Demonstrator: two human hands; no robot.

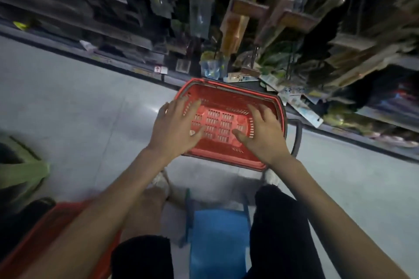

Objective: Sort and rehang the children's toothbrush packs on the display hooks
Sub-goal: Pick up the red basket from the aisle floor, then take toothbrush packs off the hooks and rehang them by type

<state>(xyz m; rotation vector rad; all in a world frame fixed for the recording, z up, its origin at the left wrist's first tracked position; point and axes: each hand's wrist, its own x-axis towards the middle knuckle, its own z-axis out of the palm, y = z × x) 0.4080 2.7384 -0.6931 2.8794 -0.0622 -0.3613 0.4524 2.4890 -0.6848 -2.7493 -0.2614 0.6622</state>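
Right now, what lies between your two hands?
In the head view, only the bare slotted floor of the red basket lies between the left hand and right hand.

motion blur smears the hanging packs [301,106] and shelves [95,7]; print unreadable, a second red basket [45,233] cut off at the edge.

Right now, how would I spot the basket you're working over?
Follow the low shelf edge to its middle. The red basket sits there beside it. Unlike the blurred red container at lower left, its slotted bottom shows, with the left hand and right hand spread above it.
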